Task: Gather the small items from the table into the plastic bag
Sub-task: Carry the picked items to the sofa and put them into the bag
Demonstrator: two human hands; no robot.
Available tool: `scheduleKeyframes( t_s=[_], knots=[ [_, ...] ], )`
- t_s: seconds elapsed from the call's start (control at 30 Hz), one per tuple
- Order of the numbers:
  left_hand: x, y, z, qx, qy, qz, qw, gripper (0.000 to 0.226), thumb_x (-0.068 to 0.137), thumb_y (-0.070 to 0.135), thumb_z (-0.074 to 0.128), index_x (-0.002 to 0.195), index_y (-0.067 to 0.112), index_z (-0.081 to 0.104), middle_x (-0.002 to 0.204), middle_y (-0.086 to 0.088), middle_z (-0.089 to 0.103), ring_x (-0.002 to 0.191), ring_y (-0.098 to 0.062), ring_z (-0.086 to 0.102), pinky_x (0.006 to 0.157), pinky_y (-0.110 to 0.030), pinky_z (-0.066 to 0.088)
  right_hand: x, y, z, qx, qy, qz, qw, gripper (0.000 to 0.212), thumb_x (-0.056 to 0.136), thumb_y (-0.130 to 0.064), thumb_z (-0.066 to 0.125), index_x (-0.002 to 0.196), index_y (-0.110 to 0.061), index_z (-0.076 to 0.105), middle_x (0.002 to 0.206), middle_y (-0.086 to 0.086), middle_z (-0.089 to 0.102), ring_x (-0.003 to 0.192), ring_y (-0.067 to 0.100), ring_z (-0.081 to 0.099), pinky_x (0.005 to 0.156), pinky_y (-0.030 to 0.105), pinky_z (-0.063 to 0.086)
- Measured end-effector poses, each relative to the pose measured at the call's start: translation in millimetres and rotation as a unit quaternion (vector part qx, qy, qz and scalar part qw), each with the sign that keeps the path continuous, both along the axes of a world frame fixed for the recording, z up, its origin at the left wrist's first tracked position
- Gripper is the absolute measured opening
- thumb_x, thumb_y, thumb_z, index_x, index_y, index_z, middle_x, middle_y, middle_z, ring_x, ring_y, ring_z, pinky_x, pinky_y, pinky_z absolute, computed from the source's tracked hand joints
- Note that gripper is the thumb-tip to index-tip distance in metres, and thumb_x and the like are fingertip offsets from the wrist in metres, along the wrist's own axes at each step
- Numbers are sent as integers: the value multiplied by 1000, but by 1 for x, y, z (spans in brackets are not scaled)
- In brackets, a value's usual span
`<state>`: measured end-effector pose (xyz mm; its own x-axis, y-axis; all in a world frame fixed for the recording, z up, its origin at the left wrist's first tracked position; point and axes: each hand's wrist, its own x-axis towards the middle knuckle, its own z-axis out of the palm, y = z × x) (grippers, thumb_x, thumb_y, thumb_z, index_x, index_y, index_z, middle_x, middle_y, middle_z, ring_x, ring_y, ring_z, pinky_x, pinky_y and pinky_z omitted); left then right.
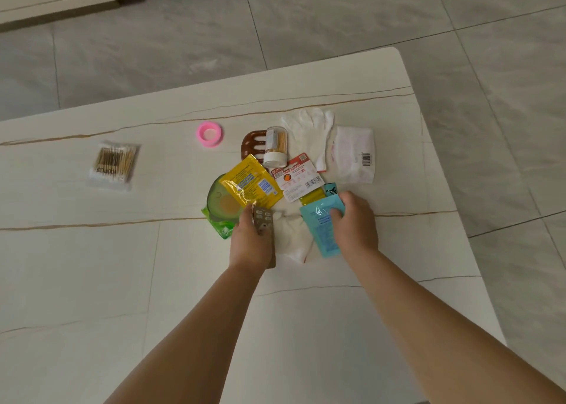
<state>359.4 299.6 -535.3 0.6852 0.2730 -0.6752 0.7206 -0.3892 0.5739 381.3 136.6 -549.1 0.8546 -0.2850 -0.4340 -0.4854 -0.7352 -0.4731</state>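
Observation:
Small items lie in a heap at the middle of the white table (pixel 92 281). My left hand (pixel 249 241) holds a brown blister pack of pills (pixel 263 220) and pinches the corner of a yellow sachet (pixel 251 183). My right hand (pixel 352 223) grips a teal sachet (pixel 321 226). Under the yellow sachet lies a green avocado packet (pixel 220 207). A white glove (pixel 291 235) lies between my hands. Behind are a toothpick jar (pixel 275 145), a brown hair claw (pixel 252 142), a red-and-white card (pixel 298 177) and another white glove (pixel 309 128). No plastic bag can be made out for certain.
A pack of cotton swabs (pixel 113 164) lies apart at the left, and a pink tape roll (pixel 209 133) sits behind the heap. A white packet with a barcode (pixel 355 154) lies at the right. The table's right edge (pixel 444 158) drops to a grey tiled floor.

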Motion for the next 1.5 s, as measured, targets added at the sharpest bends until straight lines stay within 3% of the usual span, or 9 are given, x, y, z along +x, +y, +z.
scheduleKeyframes(
  t_s=[0.2, 0.33, 0.53, 0.7, 0.8, 0.9, 1.1, 1.33, 1.5],
  knots=[
    [-14, 8, -5, -14, -8, 29, 999, 55, 94, 16, 56, 143, 32, 35, 124, -3, 58, 102, -22, 59, 74, -30, 52, -7, 11, -17, -84, 25, 12, 996, 25, 93, -21, 57, 117, -17, 53, 123, 8, 48, 116, 26, 45, 80, 35, 47],
    [-19, 13, -8, -27, 2, 43, 999, 63, 90, 14, 62, 144, 25, 31, 109, 5, 53, 94, -14, 53, 76, -26, 47, -10, 17, -19, -108, 37, 10, 993, 27, 93, -24, 58, 117, -15, 50, 123, 11, 49, 115, 26, 47, 77, 32, 45],
    [-23, 16, -7, -28, 12, 35, 999, 74, 85, 10, 68, 145, 24, 28, 124, -5, 55, 109, -22, 57, 82, -31, 50, -10, 15, -20, -76, 66, -61, 993, 40, 88, -18, 65, 118, -10, 40, 116, 13, 56, 108, 30, 57, 75, 44, 56],
    [-29, 12, -3, -63, 46, 28, 997, 89, 85, 8, 68, 151, 28, 12, 128, -3, 55, 115, -25, 56, 95, -42, 51, -23, 12, -11, -72, 104, -29, 992, 25, 93, -17, 54, 118, -12, 56, 120, 11, 52, 106, 29, 56, 78, 38, 54],
    [-32, 10, 2, -87, 54, 53, 993, 83, 86, 6, 66, 150, 26, 18, 130, -4, 54, 116, -27, 56, 98, -46, 50, -33, 12, 0, -46, 111, -25, 992, 29, 96, -18, 49, 125, -16, 52, 121, 9, 52, 106, 27, 56, 77, 34, 47],
    [-36, 10, 12, -118, 55, 74, 989, 74, 86, 3, 65, 146, 24, 28, 128, -5, 56, 115, -27, 56, 98, -47, 49, -44, 11, 16, -22, 113, -39, 993, 20, 97, -19, 47, 116, -16, 53, 113, 4, 63, 98, 26, 62, 76, 38, 53],
    [-38, 14, 53, -162, 62, 101, 980, 72, 83, 6, 70, 143, 21, 35, 124, -6, 57, 107, -23, 58, 90, -42, 53, -60, 15, 72, 36, 84, -63, 994, 25, 95, -18, 56, 118, -12, 50, 124, 6, 61, 107, 26, 62, 78, 36, 53],
    [-45, 13, 121, -198, 12, 123, 972, 51, 80, 1, 70, 125, 19, 52, 113, -8, 64, 105, -28, 62, 91, -49, 53, -69, 11, 145, 106, 32, -88, 990, 23, 93, -12, 57, 115, -10, 53, 116, 6, 62, 102, 26, 62, 60, 23, 45],
    [-59, 19, 170, -213, -19, 158, 964, 45, 81, 5, 70, 120, 19, 53, 112, -7, 64, 104, -29, 62, 91, -49, 53, -78, 6, 185, 161, 38, -92, 982, 18, 92, -8, 58, 107, -15, 52, 97, -1, 59, 93, 25, 66, 76, 41, 58]
  ],
)
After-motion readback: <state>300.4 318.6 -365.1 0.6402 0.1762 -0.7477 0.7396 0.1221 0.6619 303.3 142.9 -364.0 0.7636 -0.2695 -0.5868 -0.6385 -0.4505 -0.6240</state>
